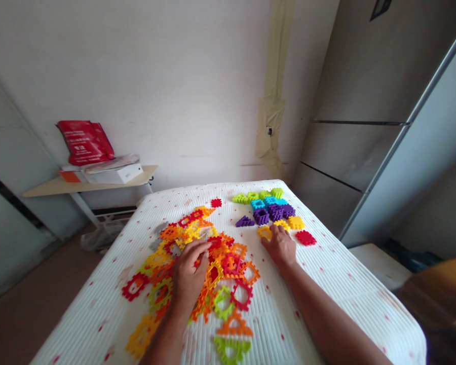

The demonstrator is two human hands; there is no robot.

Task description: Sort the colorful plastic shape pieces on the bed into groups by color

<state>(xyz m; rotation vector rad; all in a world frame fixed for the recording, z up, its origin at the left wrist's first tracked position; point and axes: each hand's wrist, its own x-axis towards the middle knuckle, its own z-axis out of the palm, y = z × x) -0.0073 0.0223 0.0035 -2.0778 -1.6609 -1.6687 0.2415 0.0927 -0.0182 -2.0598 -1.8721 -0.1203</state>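
Observation:
My left hand (190, 268) is over a loose heap of toothed plastic building pieces, its fingers curled towards the thumb. Whether a piece is between those fingertips I cannot make out. Red, orange, yellow, green and grey pieces make up the heap, among them a red frame piece (242, 295) and an orange triangle piece (235, 324). At the right, my right hand (283, 247) has its fingers closed at a yellow toothed piece (281, 224), partly covered by the fingertips. Another yellow piece (264, 232) lies by its thumb, and a yellow stack (296, 222) is just beyond.
Behind my right hand stand purple stacks (261, 216), blue stacks (257, 204) and green stacks (253, 196). A red stack (306, 238) lies right of it. One red square (216, 203) is at the far middle. A grey cabinet (349, 147) borders the table's right side.

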